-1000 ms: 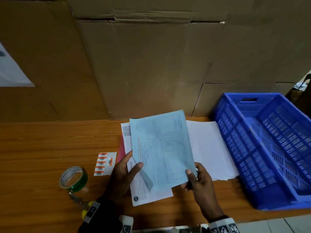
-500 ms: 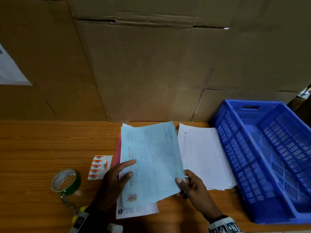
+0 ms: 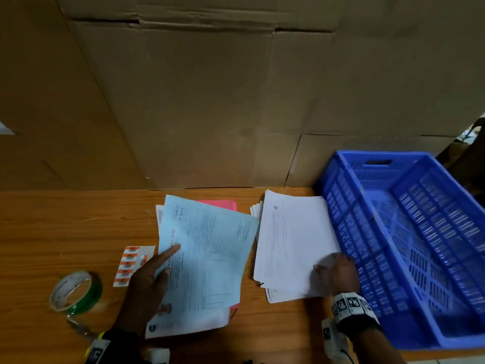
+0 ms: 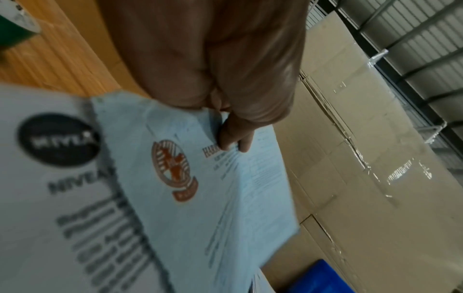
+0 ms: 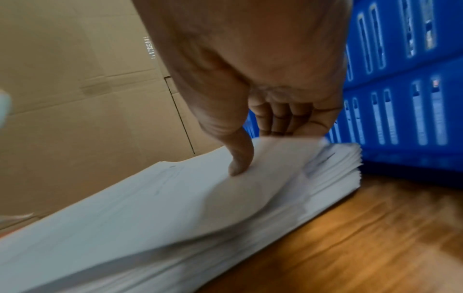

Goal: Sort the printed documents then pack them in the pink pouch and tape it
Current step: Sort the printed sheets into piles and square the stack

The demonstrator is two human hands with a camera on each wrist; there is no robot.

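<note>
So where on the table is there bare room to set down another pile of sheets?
Bare wood lies on the far left of the table, behind the tape roll and label sheet. A narrow strip runs between the blue sheets and the white stack. The right is crowded: the stack sits close against the blue crate.

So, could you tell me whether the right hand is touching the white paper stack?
Touching. The right wrist view shows the right hand with its thumb pressed on the top sheet of the white paper stack and its fingers curled under that sheet's lifted corner.
</note>
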